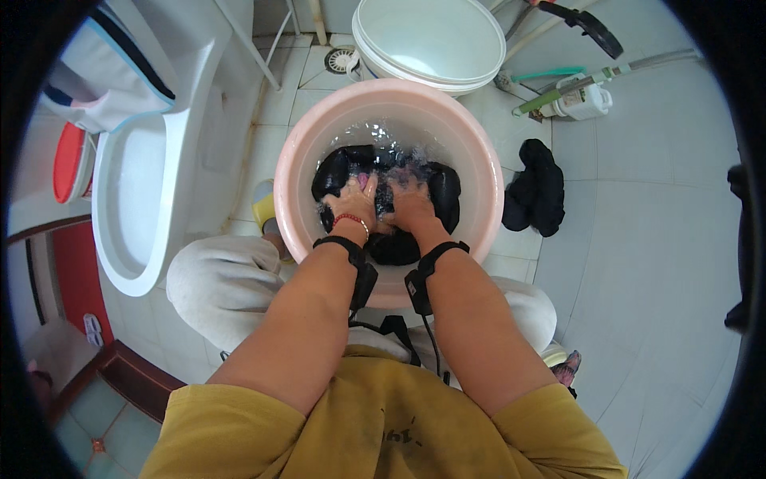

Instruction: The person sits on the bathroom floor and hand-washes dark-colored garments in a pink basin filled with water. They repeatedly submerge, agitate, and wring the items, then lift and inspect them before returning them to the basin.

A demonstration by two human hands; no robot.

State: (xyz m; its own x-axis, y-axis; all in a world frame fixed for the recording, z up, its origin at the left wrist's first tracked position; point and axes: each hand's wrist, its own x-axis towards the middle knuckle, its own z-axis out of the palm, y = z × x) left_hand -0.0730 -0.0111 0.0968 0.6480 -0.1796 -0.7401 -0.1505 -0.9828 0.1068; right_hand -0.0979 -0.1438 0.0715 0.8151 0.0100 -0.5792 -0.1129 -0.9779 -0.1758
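Observation:
A large pink plastic basin [486, 179] with water in it stands on the floor before me. Soaked black fabric [392, 248] lies bunched in the water and bulges up around both hands. My left hand [354, 203], with a red bead bracelet [348, 218] at its wrist, presses on the fabric with fingers spread. A small pink bit [362, 181] shows by its fingers; I cannot tell what it is. Beside it my right hand [413, 203] pushes down into the fabric. Splashing water blurs its fingertips, so its grip is hidden.
Behind the basin stands a white bucket [429, 42], near a floor drain [341, 60]. A wad of black fabric [534, 188] lies on the tiles at right, below a white jug [583, 99] and a green-ended hose [538, 103]. A white washbasin [134, 197] juts in at left.

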